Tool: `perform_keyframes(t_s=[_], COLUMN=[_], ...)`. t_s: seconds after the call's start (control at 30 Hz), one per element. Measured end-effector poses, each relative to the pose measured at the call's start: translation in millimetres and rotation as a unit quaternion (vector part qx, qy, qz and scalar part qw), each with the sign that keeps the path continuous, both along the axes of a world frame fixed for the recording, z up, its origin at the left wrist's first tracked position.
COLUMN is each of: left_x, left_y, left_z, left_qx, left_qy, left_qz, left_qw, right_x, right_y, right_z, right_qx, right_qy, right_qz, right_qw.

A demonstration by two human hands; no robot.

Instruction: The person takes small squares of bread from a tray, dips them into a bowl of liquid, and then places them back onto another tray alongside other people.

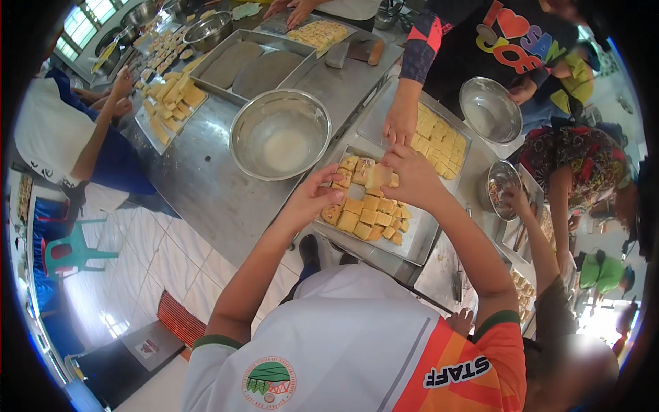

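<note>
Pieces of yellow cut cake or bread [369,216], some topped with coloured sprinkles, lie in a metal baking tray [412,244] before me. My right hand [416,177] grips a slightly blurred pale square piece [380,176] at the far part of the tray. On the tray's left side, my left hand [315,198] has its thumb and fingers apart beside the sprinkled pieces; whether a fingertip touches one is unclear. Between my hands, a bare patch of tray shows. Just beyond my right hand, another person's hand [401,119] reaches down by a second tray of cut yellow pieces [437,141].
A large steel bowl [280,135] with white residue stands left of my tray. Behind it are a rectangular pan [252,64] and a dough scraper [337,55]. At right, people hold a steel bowl [490,110] and reach into a sprinkle bowl [502,189]. More cut pieces [172,100] lie left.
</note>
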State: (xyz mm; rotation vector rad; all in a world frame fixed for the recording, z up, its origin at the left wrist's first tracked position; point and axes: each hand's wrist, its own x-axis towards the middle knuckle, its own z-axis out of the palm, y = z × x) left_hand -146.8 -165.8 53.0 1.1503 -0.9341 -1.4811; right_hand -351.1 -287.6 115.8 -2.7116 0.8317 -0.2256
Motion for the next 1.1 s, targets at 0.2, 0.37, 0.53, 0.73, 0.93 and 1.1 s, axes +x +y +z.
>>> perform_keyframes(t_s=[0.2,0.37,0.53,0.73,0.93,1.1], left_x=[15,20,23,30,42,53], left_y=[50,97,135,156,153,150], left_z=[-14,-26,-28,-28,-25,-20], left_qx=[0.023,0.049,0.077,0.108,0.104,0.089], left_qy=[-0.002,-0.001,-0.011,-0.042,-0.056,-0.069], left_qz=[0.046,0.124,0.223,0.267,0.282,0.299], left_qw=[0.999,0.991,0.972,0.957,0.952,0.948], right_x=[2,16,31,33,34,33], right_y=[-13,-26,-32,-32,-31,-29], right_z=[-51,-69,-79,-95,-105,-109], right_qx=[0.018,-0.003,-0.013,-0.036,-0.049,-0.073], right_qy=[0.030,0.093,0.133,0.139,0.138,0.144], right_qz=[0.086,0.182,0.234,0.247,0.256,0.269], right_qw=[0.996,0.979,0.963,0.958,0.955,0.949])
